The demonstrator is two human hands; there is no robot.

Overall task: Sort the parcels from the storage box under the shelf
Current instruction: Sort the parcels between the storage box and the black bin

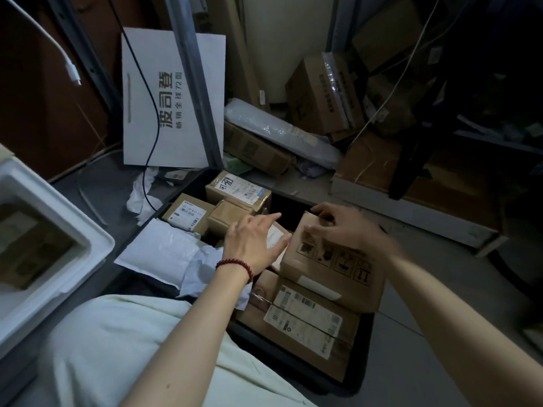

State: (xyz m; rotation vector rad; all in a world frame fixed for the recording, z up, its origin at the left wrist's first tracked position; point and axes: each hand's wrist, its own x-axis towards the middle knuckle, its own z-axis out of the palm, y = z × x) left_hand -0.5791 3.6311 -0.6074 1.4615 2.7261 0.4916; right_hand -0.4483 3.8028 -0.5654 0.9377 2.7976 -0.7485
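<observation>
1. At the far left I see one white foam box (100, 245), cut off by the frame edge. Its inside is too dim for me to make out.
2. Above it hangs one white cable end (73, 72). One flat white carton (173, 98) with printed characters leans behind one grey shelf post (197, 83).
3. One black storage box (293, 368) sits on the floor at the foot of the post. In it I count six brown cardboard parcels (188, 214) and two white padded mailers (161, 248) at its left side. Anything beneath them is hidden.
4. My left hand (252, 245), wearing one red bead bracelet (235, 264), lies with its fingers straight on a small labelled parcel (276, 239) and grasps nothing.
5. My right hand (340, 227) curls its fingers over the far top edge of the symbol-marked carton (332, 268), which rests on the largest parcel (302, 327) in the box.
6. To the right, one bubble-wrapped roll (282, 133) lies among heaped cartons. That corner is too dark for me to count them.
</observation>
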